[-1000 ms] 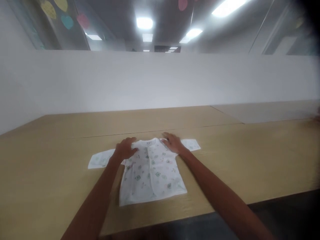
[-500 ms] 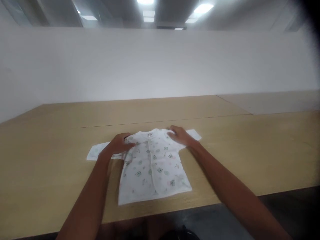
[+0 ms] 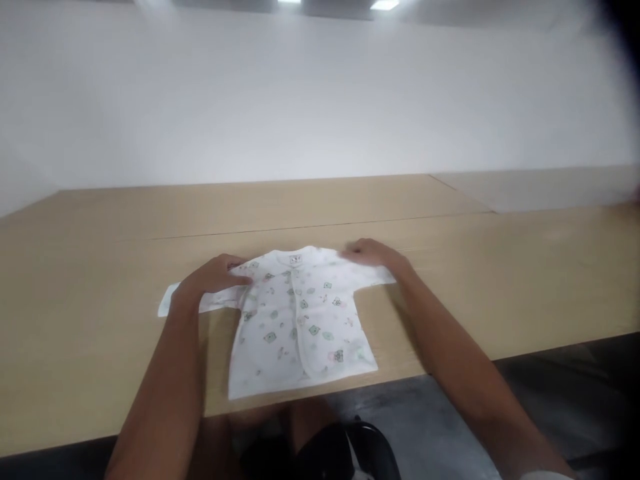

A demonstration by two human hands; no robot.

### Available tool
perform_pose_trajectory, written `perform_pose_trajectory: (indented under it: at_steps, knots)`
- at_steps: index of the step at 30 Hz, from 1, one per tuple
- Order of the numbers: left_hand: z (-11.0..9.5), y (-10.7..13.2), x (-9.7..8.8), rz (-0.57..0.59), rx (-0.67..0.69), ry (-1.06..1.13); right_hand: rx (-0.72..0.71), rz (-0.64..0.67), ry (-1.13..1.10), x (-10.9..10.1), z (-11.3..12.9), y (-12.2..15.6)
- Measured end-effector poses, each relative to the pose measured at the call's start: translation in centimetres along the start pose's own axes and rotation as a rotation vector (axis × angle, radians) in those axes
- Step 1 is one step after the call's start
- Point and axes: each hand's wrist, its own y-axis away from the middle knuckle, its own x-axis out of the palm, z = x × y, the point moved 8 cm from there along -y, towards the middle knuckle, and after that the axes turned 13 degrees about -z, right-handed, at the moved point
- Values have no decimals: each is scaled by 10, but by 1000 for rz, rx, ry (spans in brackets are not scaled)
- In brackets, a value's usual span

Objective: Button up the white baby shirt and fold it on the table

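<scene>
A small white baby shirt (image 3: 295, 320) with a scattered green and pink print lies flat and face up on the wooden table (image 3: 100, 320), its front closed down the middle. My left hand (image 3: 213, 275) lies over the shirt's left shoulder, where the sleeve (image 3: 180, 299) begins. My right hand (image 3: 373, 255), slightly blurred, rests on the opposite shoulder near the other sleeve (image 3: 384, 275). I cannot tell whether either hand grips the cloth.
A seam crosses the tabletop behind the shirt, with a white wall beyond. Below the table's near edge are my knees (image 3: 280, 427), a black object (image 3: 345, 453) and grey floor. A blurred shape sits at the far right edge.
My hands have slid apart along the shirt's shoulders, toward the sleeves. The view has tilted down, so the table and shirt sit higher in the frame's lower half, with less ceiling showing.
</scene>
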Motion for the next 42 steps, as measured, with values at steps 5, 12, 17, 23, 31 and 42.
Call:
perform_pose_trajectory:
  at_steps: [5,12,17,23,31,42]
  knots:
    - [15,4,-2,87,-1,76,24,115,98,-8,-30,-1]
    - [24,13,-23,-119,-37,-2,-86,-258,53,-20,-25,1]
    - [-62,75,-105,-849,238,-124,-279,-962,62,-113,10,67]
    - [-121,160,-108,-1059,543,-328,-584,-1164,171,-132,5,137]
    - [-24,159,-23,-611,622,-412,-915,-749,452,-57,-25,174]
    - [19,171,-19,-522,441,-322,-697,-738,571,-69,-85,183]
